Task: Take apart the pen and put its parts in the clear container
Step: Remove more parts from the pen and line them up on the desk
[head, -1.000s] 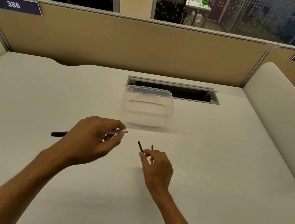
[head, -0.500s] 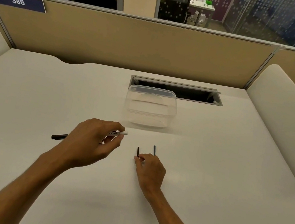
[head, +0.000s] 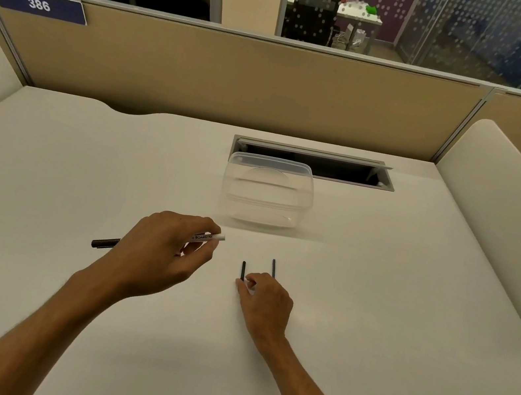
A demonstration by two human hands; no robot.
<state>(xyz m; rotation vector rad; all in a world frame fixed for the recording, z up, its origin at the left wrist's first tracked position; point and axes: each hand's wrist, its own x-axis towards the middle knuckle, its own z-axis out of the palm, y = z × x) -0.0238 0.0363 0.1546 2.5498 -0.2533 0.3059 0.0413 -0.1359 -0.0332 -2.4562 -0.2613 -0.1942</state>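
The left hand [head: 158,256] is clamped on the pen [head: 206,237] mid-tabletop; the right hand [head: 264,297] pinches one of two dark rods [head: 243,270] beside it. The clear container [head: 267,191], toward the far edge, looks empty, so every part still needs placing.

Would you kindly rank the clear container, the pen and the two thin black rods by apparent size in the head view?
1. clear container
2. pen, partly hidden by the left hand
3. thin black rods, which look alike, ends hidden
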